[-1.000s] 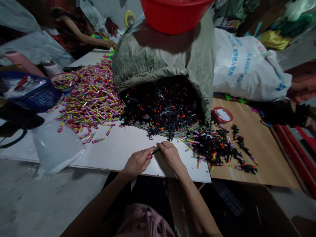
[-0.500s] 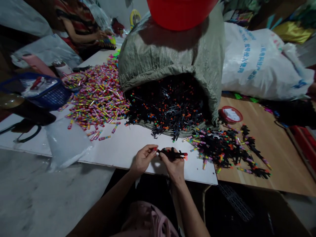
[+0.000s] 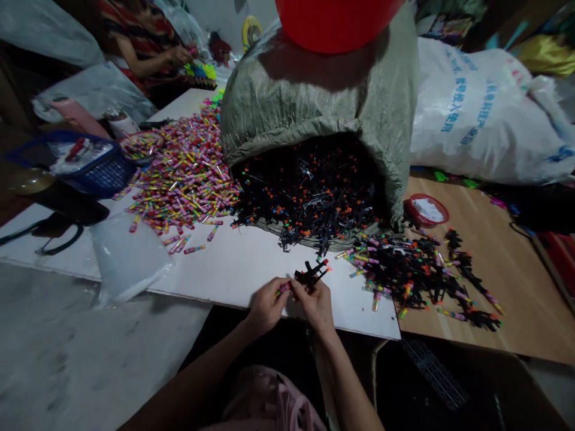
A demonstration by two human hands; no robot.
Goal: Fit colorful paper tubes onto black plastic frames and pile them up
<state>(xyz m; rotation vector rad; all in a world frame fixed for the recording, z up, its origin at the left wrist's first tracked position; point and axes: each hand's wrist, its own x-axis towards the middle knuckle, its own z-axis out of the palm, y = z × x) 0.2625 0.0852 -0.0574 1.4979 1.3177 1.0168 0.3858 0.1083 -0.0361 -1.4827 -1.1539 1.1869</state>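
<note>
My right hand [image 3: 318, 304] is closed around a small black toy gun [image 3: 311, 274] with an orange-red tip, its barrel pointing up and right. In my left hand [image 3: 266, 304] I pinch a small pink-and-yellow tube [image 3: 283, 290], held against the rear end of the toy gun. My fingers hide exactly how the two touch. Both hands are above the front edge of the white tabletop [image 3: 233, 263]. Beyond them, loose black toy guns [image 3: 309, 197] spill from a grey-green woven sack [image 3: 309, 102]. Left of the sack is a heap of colourful tubes [image 3: 193, 167].
Toy guns with tubes [image 3: 408, 269] lie piled at right, near a red basket [image 3: 426, 211]. A red basin [image 3: 339, 24] sits on the sack. A blue basket [image 3: 96, 170], a dark bottle [image 3: 72, 200] and a plastic bag [image 3: 128, 257] stand left. A co-worker [image 3: 144, 48] sits behind.
The toy gun has tilted from nearly level to pointing up and right. The tube now shows more clearly between my left fingers, and both hands remain close together.
</note>
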